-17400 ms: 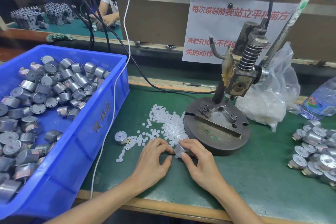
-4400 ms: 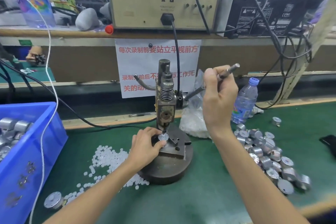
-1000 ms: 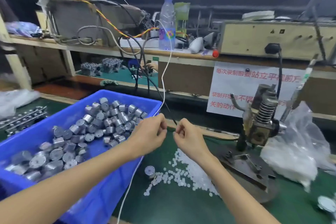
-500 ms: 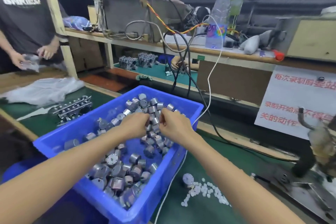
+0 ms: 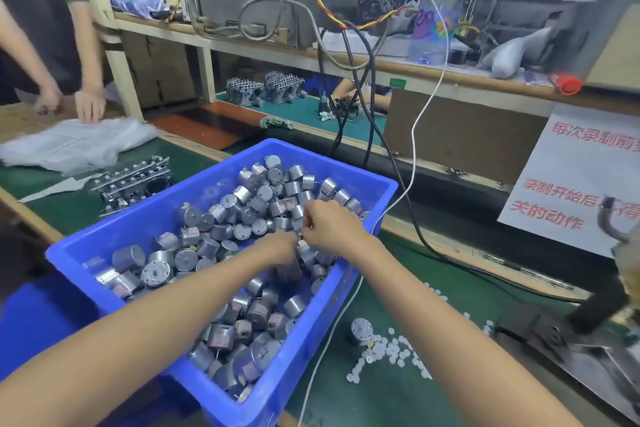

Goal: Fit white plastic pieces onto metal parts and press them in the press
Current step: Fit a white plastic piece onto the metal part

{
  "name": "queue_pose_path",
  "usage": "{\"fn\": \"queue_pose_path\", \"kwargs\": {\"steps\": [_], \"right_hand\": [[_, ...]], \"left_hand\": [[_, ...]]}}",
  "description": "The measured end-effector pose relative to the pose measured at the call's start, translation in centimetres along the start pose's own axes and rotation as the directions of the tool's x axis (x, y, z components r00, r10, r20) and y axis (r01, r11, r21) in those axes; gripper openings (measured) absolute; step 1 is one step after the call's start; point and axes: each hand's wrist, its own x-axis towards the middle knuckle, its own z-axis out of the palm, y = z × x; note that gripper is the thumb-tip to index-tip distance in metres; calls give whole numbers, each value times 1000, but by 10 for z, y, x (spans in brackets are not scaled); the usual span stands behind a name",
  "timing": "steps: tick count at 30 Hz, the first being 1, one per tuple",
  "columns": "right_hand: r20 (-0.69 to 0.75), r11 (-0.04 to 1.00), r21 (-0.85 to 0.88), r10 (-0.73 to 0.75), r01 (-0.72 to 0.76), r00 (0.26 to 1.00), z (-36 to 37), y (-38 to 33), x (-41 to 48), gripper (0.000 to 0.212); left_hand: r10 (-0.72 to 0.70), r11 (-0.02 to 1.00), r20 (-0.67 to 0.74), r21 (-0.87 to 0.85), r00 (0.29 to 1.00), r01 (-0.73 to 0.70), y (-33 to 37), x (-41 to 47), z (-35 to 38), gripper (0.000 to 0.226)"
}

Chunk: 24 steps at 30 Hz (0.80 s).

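Now the left hand (image 5: 277, 248) and right hand (image 5: 334, 229) have dropped into the bin (image 5: 304, 367), fingers curled among the metal parts (image 5: 221, 211), grip unclear; white pieces (image 5: 384, 354) lie right of the bin. Probably a fresh cycle starting.

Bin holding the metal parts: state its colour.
The bin is plain blue, best seen in the head view.

Shiny metal parts (image 5: 242, 194) — glossy blue plastic bin (image 5: 294, 367), matt green mat (image 5: 398, 402)
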Motion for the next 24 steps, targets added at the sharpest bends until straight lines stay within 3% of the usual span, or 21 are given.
{"fn": "queue_pose_path", "kwargs": {"steps": [2, 4, 7, 9, 15, 17, 20, 24], "right_hand": [[-14, 1000, 5, -2, 2, 1000, 1, 0, -1, 6], [-48, 999, 36, -5, 7, 999, 0, -1, -2, 8], [-139, 986, 164, -13, 36, 990, -2, 0, -6, 18], [-223, 968, 243, -2, 57, 975, -3, 3, -13, 24], [-468, 908, 368, -4, 199, 884, -6, 24, -49, 31], [-555, 911, 344, 0, 229, 832, -9, 34, -61, 36], [-621, 927, 303, 16, 221, 784, -16, 53, -78, 45], [-667, 899, 376, 94, 226, 739, -20, 83, -113, 49]], "left_hand": [[-8, 995, 73, -100, 997, 16, 3, -7, -7, 38], [8, 971, 117, -240, 993, 21, 7, -14, -20, 11], [60, 885, 14, -463, 998, -47, 13, -29, -40, 22], [63, 827, -51, -556, 997, -80, 15, -38, -46, 16], [72, 661, -265, -709, 961, -245, 49, -52, -46, 21], [44, 629, -347, -719, 937, -295, 66, -56, -53, 11], [52, 546, -361, -771, 931, -329, 98, -62, -58, 13], [97, 532, -353, -772, 931, -348, 142, -73, -42, 20]]}}
